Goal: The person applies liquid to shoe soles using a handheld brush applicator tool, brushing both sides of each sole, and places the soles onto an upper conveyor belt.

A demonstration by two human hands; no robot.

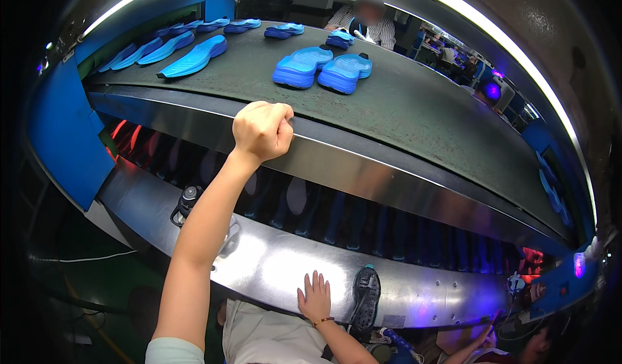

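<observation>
My left hand point(262, 129) is closed in a fist and rests on the metal front edge point(324, 157) of a dark green conveyor belt point(414, 114). Nothing shows in its curled fingers. Lower down, my right hand point(315, 297) lies flat with fingers spread on a shiny metal ledge point(272, 260); a beaded bracelet circles that wrist. Just right of it lies a black shoe-shaped piece point(367, 297) with a dotted surface and a teal tip, apart from the fingers. Beyond the fist, a pair of blue shoe soles point(302, 68) point(345, 74) sits on the belt.
Several more blue soles point(194, 58) lie along the belt's far left, and others point(551, 182) at its right end. A black-topped item point(188, 199) stands on the ledge beside my left forearm. Across the belt is a person point(368, 27); another person point(483, 344) is at lower right.
</observation>
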